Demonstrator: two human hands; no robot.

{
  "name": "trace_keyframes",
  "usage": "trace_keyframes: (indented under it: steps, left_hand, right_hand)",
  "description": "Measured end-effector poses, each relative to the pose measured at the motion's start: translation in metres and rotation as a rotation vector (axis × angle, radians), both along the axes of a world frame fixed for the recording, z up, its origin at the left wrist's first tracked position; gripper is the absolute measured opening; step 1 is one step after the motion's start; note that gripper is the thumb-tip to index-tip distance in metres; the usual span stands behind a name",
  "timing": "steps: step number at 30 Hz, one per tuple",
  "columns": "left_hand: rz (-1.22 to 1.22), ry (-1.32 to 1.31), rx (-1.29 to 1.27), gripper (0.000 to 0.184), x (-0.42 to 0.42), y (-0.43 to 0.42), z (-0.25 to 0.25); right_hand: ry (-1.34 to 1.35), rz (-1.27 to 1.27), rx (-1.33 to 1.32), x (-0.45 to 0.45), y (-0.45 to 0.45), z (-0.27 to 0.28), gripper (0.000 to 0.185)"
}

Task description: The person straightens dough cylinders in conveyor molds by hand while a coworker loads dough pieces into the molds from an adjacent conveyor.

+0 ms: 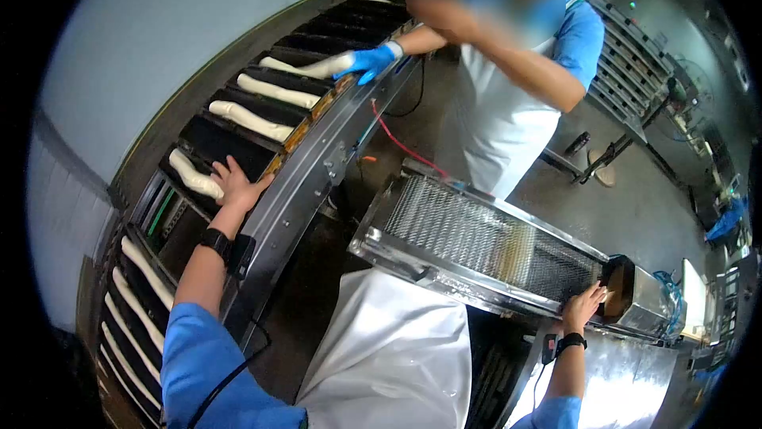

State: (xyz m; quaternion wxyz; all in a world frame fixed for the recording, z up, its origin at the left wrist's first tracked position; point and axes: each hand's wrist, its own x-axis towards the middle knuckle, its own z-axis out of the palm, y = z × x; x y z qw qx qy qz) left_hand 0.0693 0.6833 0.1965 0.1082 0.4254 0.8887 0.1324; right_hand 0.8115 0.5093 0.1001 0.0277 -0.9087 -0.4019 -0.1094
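My left hand (236, 187) is spread over a dark tray on the line, its fingers at the lower end of a long pale dough strip (190, 174). Nothing is gripped in it. Across from it, my right hand (583, 307) rests at the far right end of a metal mesh conveyor (452, 227), fingers stretched toward the dark opening of a metal housing (647, 302). Whether those fingertips touch anything inside the opening is hard to make out. More dough strips (250, 120) lie singly in the dark trays (210, 146) farther up the line.
A co-worker in a white apron (500, 119) stands opposite, a blue-gloved hand (369, 62) on another dough strip. The line's steel side rail (298, 191) runs diagonally on my left. Several dough strips (135, 310) lie lower left. A slatted metal rack (631, 52) stands behind.
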Motion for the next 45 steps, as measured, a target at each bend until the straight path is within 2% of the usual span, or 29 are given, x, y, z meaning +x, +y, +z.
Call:
trace_keyframes:
  steps: [4, 9, 12, 13, 15, 16, 17, 19, 20, 23, 24, 25, 27, 29, 30, 31, 32, 33, 34, 35, 37, 38, 39, 40, 41, 43, 45]
  left_hand:
    - [0.004, 0.056, 0.007, 0.121, -0.004, 0.007, -0.006]
    - [0.001, 0.07, 0.002, 0.122, -0.011, 0.013, -0.016]
    - [0.018, 0.077, 0.019, 0.122, -0.01, 0.019, -0.017]
    - [0.022, 0.075, 0.016, 0.122, -0.011, 0.018, -0.019]
    - [0.005, 0.075, 0.023, 0.122, -0.012, 0.013, -0.021]
    - [0.002, 0.072, 0.032, 0.123, -0.012, 0.011, -0.021]
    - [0.004, 0.066, 0.05, 0.123, -0.013, 0.014, -0.018]
    - [0.005, 0.075, 0.02, 0.123, -0.005, 0.011, -0.007]
    - [0.011, 0.07, 0.004, 0.122, -0.004, 0.01, -0.003]
    - [0.017, 0.063, -0.04, 0.123, -0.008, 0.005, -0.009]
    - [0.0, 0.046, -0.018, 0.123, -0.008, 0.003, -0.008]
    - [-0.013, 0.028, 0.011, 0.123, -0.007, 0.003, -0.004]
    - [-0.019, 0.052, 0.004, 0.121, -0.004, 0.009, -0.005]
    - [-0.033, 0.025, 0.041, 0.12, -0.009, 0.002, -0.012]
    - [-0.07, -0.062, 0.125, 0.12, -0.011, -0.007, -0.015]
    - [-0.049, -0.072, 0.113, 0.119, -0.013, -0.015, -0.016]
    - [-0.035, -0.075, 0.102, 0.119, -0.006, -0.011, -0.004]
    - [-0.039, -0.081, 0.088, 0.119, 0.001, -0.008, 0.006]
    - [-0.081, -0.054, 0.147, 0.12, 0.004, -0.001, 0.004]
    - [-0.131, -0.03, 0.217, 0.12, -0.001, -0.005, -0.005]
    - [-0.112, 0.18, 0.049, 0.122, -0.011, -0.011, -0.01]
    - [-0.1, 0.14, 0.094, 0.122, -0.018, -0.016, -0.016]
    - [-0.013, 0.091, 0.008, 0.122, -0.002, -0.049, 0.01]
    - [-0.021, 0.098, 0.043, 0.123, -0.004, -0.063, 0.006]
    - [-0.011, 0.092, 0.075, 0.123, -0.016, -0.078, -0.011]
    - [-0.064, 0.082, 0.127, 0.125, -0.05, -0.086, -0.049]
    - [-0.037, 0.14, 0.038, 0.123, -0.07, -0.079, -0.082]
  right_hand:
    - [-0.009, -0.03, -0.114, -0.004, 0.006, 0.011, 0.064]
    - [-0.04, 0.011, -0.054, 0.004, 0.004, 0.0, 0.061]
    - [-0.038, 0.045, -0.116, 0.009, 0.009, -0.003, 0.063]
    - [-0.038, 0.035, -0.111, 0.001, 0.008, 0.009, 0.063]
    - [0.029, 0.121, -0.247, -0.023, 0.01, 0.042, 0.058]
    - [-0.055, 0.161, -0.217, -0.005, 0.008, 0.026, 0.045]
    - [-0.065, 0.162, -0.199, 0.003, 0.009, 0.024, 0.045]
    - [-0.116, 0.269, -0.195, 0.001, 0.006, 0.035, 0.034]
    - [-0.124, 0.266, -0.175, -0.003, 0.005, 0.04, 0.021]
    - [-0.086, 0.2, -0.195, -0.044, 0.005, 0.071, 0.033]
    - [-0.053, 0.181, -0.141, -0.048, 0.009, 0.065, 0.043]
    - [-0.056, 0.181, -0.137, -0.052, 0.009, 0.064, 0.043]
    - [0.169, 0.243, -0.14, -0.067, 0.023, 0.078, 0.041]
    - [0.453, 0.479, 0.038, -0.068, 0.039, 0.101, 0.034]
    - [0.534, 0.586, 0.143, -0.082, 0.051, 0.124, 0.028]
    - [1.01, 0.529, 0.27, -0.113, 0.06, 0.16, 0.029]
    - [1.194, 0.731, 0.496, -0.133, 0.067, 0.195, 0.03]
    - [1.278, 0.87, 0.672, -0.165, 0.064, 0.228, 0.032]
    - [1.27, 0.764, 0.809, -0.218, 0.045, 0.267, 0.034]
    - [1.305, 0.872, 0.68, -0.23, 0.05, 0.29, 0.036]
    - [1.564, 0.974, 0.712, -0.271, 0.045, 0.313, 0.037]
    - [1.716, 1.23, 0.672, -0.288, 0.054, 0.314, 0.04]
    - [1.881, 1.212, 0.471, -0.314, 0.053, 0.316, 0.054]
    - [2.097, 1.293, 0.386, -0.334, 0.046, 0.313, 0.075]
    - [2.247, 1.366, 0.232, -0.354, 0.04, 0.307, 0.074]
    - [2.325, 1.337, 0.259, -0.38, 0.035, 0.288, 0.081]
    - [2.468, 1.299, 0.456, -0.356, 0.059, 0.262, 0.084]
